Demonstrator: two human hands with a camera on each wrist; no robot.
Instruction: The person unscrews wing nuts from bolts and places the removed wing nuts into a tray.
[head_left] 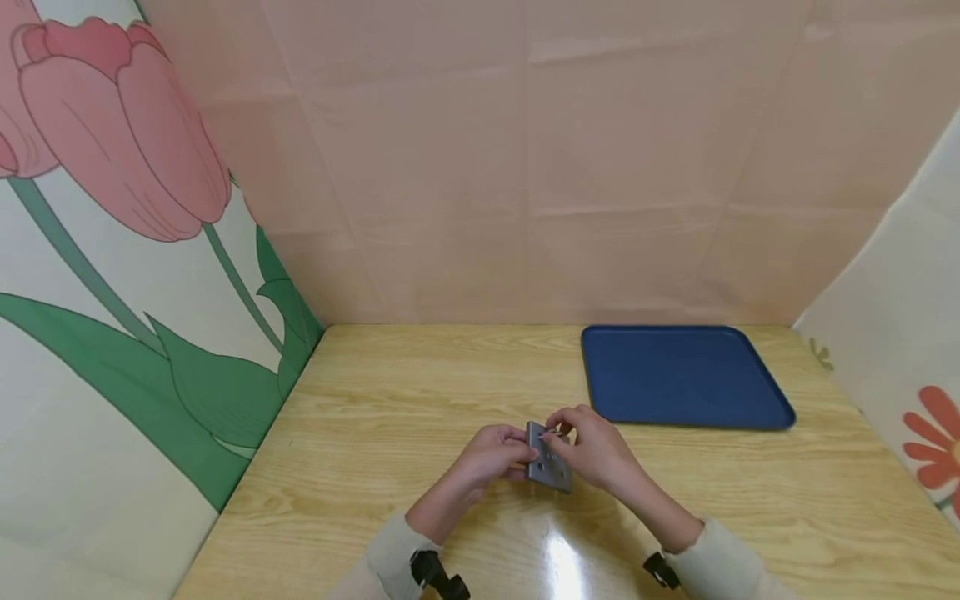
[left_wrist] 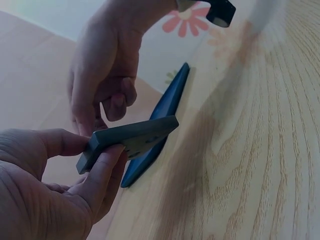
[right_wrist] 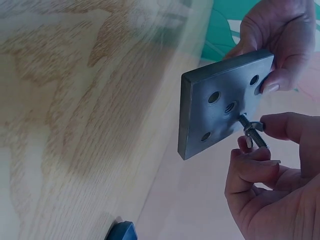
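My left hand (head_left: 491,457) pinches one edge of a square grey metal plate (head_left: 551,473), held tilted above the table. Several round holes show in its face, and the middle one is threaded. In the right wrist view, my right hand (right_wrist: 282,175) has its fingertips on a wing nut (right_wrist: 254,127) that sits partway along a threaded bolt (right_wrist: 259,140). The bolt sticks out from the plate's face, its inner end right at a hole near the edge. From the left wrist, the plate (left_wrist: 130,132) appears nearly edge-on between thumb and fingers, hiding the bolt.
A blue tray (head_left: 686,375) lies on the wooden table (head_left: 420,375) at the back right, just beyond my right hand. A pink sheet (head_left: 525,167) closes off the back, with flower-printed sheets at both sides. Each sleeve has a black strap mount.
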